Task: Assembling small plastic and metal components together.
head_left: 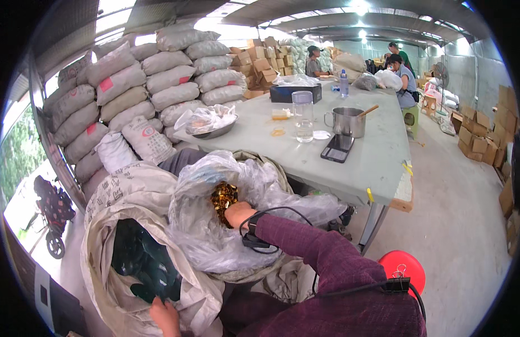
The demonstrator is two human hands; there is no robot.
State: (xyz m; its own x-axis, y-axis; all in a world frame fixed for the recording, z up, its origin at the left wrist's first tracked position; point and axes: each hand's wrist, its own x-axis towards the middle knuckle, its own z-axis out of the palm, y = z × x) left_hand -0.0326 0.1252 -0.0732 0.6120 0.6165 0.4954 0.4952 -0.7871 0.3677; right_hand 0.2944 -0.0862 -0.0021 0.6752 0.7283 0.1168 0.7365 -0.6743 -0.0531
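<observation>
The right hand (239, 214) is positioned inside a clear plastic liner (198, 244), at the lower right edge of a heap of shiny amber pieces (222, 201). Its fingers are bent toward the heap; the fingertips are obscured, so whether the grip has hold of a piece cannot be determined. The liner sits just off the near edge of the worktop (378, 163), spreading over the rim of its bag. The left hand (165, 316) is located at the near rim of an open woven sack (96, 275), beside the dark green pieces (141, 261) contained in it. Its fingers are partly curled; the opening of this grip and any held piece cannot be determined. The woven sack stands left of the liner. On the worktop, a dark phone (338, 148) lies near the near edge, with a metal pot (345, 122) behind it and a clear jar (303, 121) to its left. A shallow metal dish (222, 128) bearing plastic-wrapped contents is placed toward the left corner.
</observation>
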